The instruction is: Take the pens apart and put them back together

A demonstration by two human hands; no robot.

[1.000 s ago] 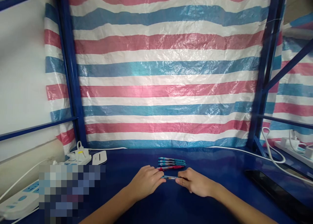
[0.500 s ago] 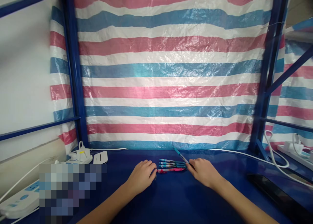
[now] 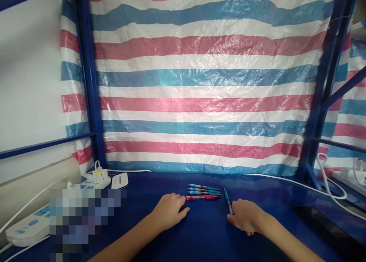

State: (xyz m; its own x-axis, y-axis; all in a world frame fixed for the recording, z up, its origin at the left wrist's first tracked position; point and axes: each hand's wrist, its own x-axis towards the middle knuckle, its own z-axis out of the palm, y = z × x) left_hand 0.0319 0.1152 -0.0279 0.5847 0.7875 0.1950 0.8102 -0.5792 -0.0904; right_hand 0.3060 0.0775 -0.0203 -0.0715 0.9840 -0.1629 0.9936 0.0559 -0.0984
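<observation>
A teal pen (image 3: pixel 227 200) is gripped near its lower end by my right hand (image 3: pixel 246 216), its other end pointing away from me and slightly left. To the left of it, several teal pens (image 3: pixel 204 191) lie side by side on the dark blue desk. Nearest to me in that row is a red pen (image 3: pixel 206 196). My left hand (image 3: pixel 169 212) rests palm down on the desk, thumb apart from the fingers, fingertips at the left end of the red pen. Whether they touch it I cannot tell.
Power strips with plugs (image 3: pixel 31 224) and a small white device (image 3: pixel 119 180) stand at the left. At the right are a black flat object (image 3: pixel 328 227) and a white cable (image 3: pixel 328 191). Striped plastic sheeting (image 3: pixel 200 103) hangs behind the desk between blue metal posts.
My right hand has drawn the teal pen toward me, away from the row, and its tip has swung round to point more straight ahead. My left thumb has spread from the fingers.
</observation>
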